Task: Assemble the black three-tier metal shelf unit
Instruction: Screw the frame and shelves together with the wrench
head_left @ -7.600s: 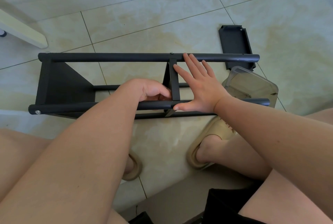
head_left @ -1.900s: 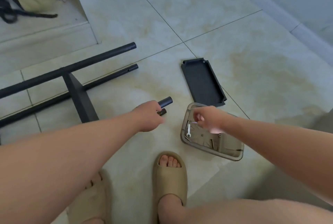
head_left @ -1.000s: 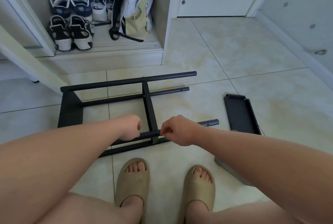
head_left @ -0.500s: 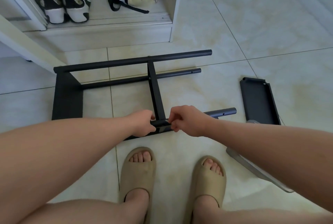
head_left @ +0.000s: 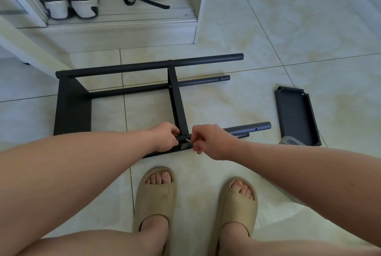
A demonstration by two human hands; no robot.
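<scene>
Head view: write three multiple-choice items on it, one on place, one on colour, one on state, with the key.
1. Where does the loose shelf tray lie?
A. on the floor tiles, right of the shelf frame
B. on top of the frame
C. across the person's knees

2. What colour are the slides?
A. red
B. beige
C. blue

3. What is the right hand doing?
A. lying flat on the floor
B. lifting the tray
C. pinching a small silvery metal piece at the near tube

Key: 1 A, it lies flat on tiles past the tube ends; 2 B, both are beige; 3 C, curled fingers pinch the piece.
</scene>
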